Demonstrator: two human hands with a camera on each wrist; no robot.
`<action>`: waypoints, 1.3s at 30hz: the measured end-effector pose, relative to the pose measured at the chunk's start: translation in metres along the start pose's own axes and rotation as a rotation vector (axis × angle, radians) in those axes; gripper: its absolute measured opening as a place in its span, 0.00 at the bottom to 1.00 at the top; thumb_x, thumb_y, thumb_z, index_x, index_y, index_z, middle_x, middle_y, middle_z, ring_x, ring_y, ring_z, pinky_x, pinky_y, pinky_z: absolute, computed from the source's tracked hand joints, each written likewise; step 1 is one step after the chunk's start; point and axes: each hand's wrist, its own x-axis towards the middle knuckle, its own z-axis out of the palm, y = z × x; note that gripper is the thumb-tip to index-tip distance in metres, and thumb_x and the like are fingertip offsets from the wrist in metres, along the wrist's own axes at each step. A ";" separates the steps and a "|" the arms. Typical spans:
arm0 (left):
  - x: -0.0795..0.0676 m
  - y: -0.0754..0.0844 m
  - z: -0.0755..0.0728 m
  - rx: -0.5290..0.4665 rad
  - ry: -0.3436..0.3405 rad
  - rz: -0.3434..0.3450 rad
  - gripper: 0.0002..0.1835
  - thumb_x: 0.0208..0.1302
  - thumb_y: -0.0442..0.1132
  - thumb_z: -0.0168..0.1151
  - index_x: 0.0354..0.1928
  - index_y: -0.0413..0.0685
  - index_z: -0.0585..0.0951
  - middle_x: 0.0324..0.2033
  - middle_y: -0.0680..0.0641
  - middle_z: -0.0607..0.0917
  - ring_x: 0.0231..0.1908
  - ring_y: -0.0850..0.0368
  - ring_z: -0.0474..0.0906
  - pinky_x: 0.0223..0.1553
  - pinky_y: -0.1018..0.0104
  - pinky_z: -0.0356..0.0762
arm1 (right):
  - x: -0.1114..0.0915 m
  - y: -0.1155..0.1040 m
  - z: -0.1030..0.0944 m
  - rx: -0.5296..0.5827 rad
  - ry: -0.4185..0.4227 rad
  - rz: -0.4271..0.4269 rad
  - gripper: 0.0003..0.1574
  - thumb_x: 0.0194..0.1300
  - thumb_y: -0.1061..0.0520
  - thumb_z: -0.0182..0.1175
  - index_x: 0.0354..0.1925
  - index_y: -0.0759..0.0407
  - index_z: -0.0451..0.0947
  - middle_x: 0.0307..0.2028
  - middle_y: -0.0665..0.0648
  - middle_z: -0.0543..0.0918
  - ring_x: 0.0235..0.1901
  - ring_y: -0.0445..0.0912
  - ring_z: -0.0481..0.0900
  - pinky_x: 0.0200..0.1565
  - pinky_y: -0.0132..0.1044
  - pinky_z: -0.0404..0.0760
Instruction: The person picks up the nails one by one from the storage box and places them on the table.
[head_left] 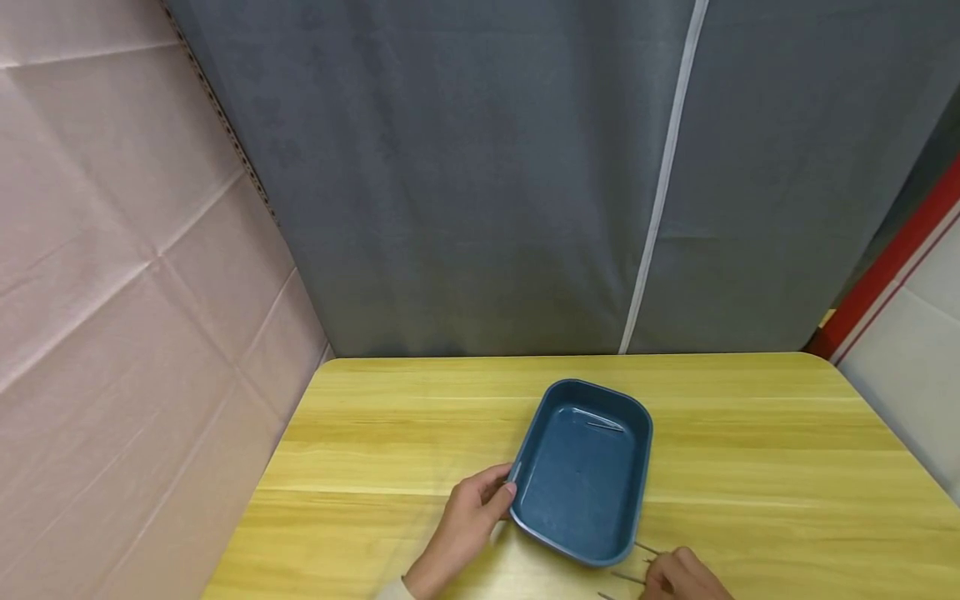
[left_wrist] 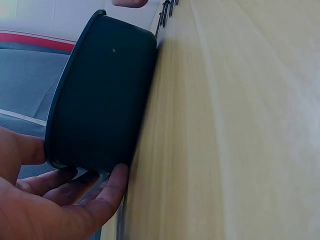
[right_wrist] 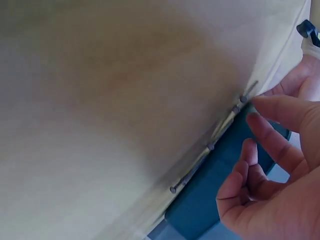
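Table (head_left: 750, 450): pale wood, with a grey curtain (head_left: 465, 167) behind it and pink panels on the person's left.

Tray (head_left: 581, 475): dark blue, rectangular with rounded corners, sitting flat near the table's near edge, slightly skewed. One nail (head_left: 604, 425) lies inside by the far wall; only the head view shows this, as the left wrist view catches just the tray's outer wall (left_wrist: 100, 100).

Left hand (head_left: 472, 512): at the tray's near-left corner. Head view shows the thumb over the rim. Left wrist view adds what is hidden from above: fingers (left_wrist: 107, 192) lie fairly straight and slightly apart under and against the wall, thumb at the rim, so the hand clasps the corner.

Right hand (head_left: 682, 577): at the frame's bottom edge, just off the tray's near-right corner; head view does not resolve the fingers. Right wrist view shows the forefinger tip (right_wrist: 260, 107) extended onto the nails (right_wrist: 212, 145), other fingers curled loosely, nothing pinched.

Nails: several thin grey ones lie on the table beside the tray's near side. The right wrist view shows their heads.
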 end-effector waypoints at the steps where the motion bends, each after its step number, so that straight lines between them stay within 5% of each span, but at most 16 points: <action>1: 0.000 0.000 0.000 0.001 0.001 -0.001 0.20 0.76 0.37 0.56 0.65 0.34 0.76 0.46 0.37 0.86 0.46 0.42 0.85 0.43 0.64 0.89 | 0.003 0.002 -0.002 -0.008 0.006 -0.050 0.15 0.61 0.56 0.71 0.30 0.35 0.76 0.34 0.34 0.68 0.33 0.28 0.62 0.31 0.13 0.63; 3: 0.000 0.001 0.000 0.005 0.003 -0.006 0.20 0.76 0.37 0.56 0.65 0.34 0.76 0.46 0.37 0.87 0.45 0.43 0.86 0.43 0.64 0.89 | 0.010 0.004 -0.008 -0.028 0.004 -0.124 0.06 0.68 0.48 0.66 0.32 0.37 0.80 0.37 0.36 0.71 0.37 0.32 0.64 0.34 0.17 0.64; 5: 0.000 0.001 0.000 0.008 0.003 -0.010 0.20 0.76 0.37 0.56 0.65 0.35 0.76 0.46 0.38 0.87 0.45 0.44 0.86 0.43 0.64 0.89 | 0.016 0.003 -0.014 -0.055 -0.003 -0.093 0.06 0.69 0.45 0.65 0.32 0.36 0.82 0.39 0.36 0.73 0.39 0.33 0.66 0.36 0.19 0.66; 12: 0.000 0.002 0.000 0.005 0.001 -0.020 0.20 0.76 0.37 0.56 0.65 0.36 0.75 0.48 0.38 0.86 0.46 0.44 0.85 0.44 0.65 0.88 | 0.036 0.002 -0.030 -0.171 0.025 0.023 0.26 0.74 0.35 0.49 0.29 0.44 0.85 0.40 0.40 0.77 0.40 0.35 0.67 0.34 0.22 0.70; 18: 0.001 0.001 0.000 -0.003 0.004 -0.028 0.21 0.76 0.37 0.56 0.66 0.36 0.75 0.51 0.39 0.86 0.48 0.45 0.85 0.44 0.64 0.88 | 0.052 0.009 -0.036 -0.169 0.079 0.051 0.30 0.73 0.31 0.49 0.31 0.47 0.86 0.40 0.43 0.79 0.41 0.39 0.70 0.38 0.23 0.71; 23: 0.000 0.001 0.000 0.000 0.003 -0.024 0.20 0.76 0.38 0.56 0.65 0.36 0.75 0.49 0.38 0.86 0.47 0.44 0.85 0.43 0.65 0.88 | 0.061 0.008 -0.040 -0.158 0.079 0.178 0.12 0.58 0.43 0.75 0.34 0.47 0.87 0.42 0.43 0.79 0.46 0.39 0.71 0.45 0.20 0.70; 25: 0.000 0.000 0.000 0.000 0.002 -0.022 0.20 0.76 0.38 0.56 0.65 0.36 0.76 0.49 0.38 0.86 0.47 0.44 0.85 0.43 0.65 0.88 | 0.064 0.008 -0.040 -0.162 0.083 0.209 0.14 0.46 0.55 0.80 0.34 0.48 0.88 0.43 0.43 0.79 0.47 0.39 0.71 0.46 0.18 0.69; 28: 0.000 0.000 0.001 -0.001 0.005 -0.020 0.20 0.76 0.37 0.56 0.65 0.36 0.76 0.48 0.38 0.86 0.46 0.44 0.85 0.43 0.65 0.88 | 0.067 0.007 -0.038 -0.166 0.092 0.254 0.20 0.39 0.63 0.80 0.35 0.50 0.88 0.43 0.44 0.79 0.48 0.39 0.70 0.48 0.15 0.66; 39: 0.000 0.000 0.000 0.003 0.001 -0.021 0.20 0.76 0.38 0.56 0.65 0.37 0.76 0.48 0.39 0.87 0.46 0.45 0.85 0.43 0.65 0.89 | 0.074 0.017 -0.033 -0.141 0.099 0.268 0.20 0.41 0.64 0.81 0.36 0.53 0.88 0.43 0.46 0.79 0.48 0.40 0.70 0.47 0.15 0.67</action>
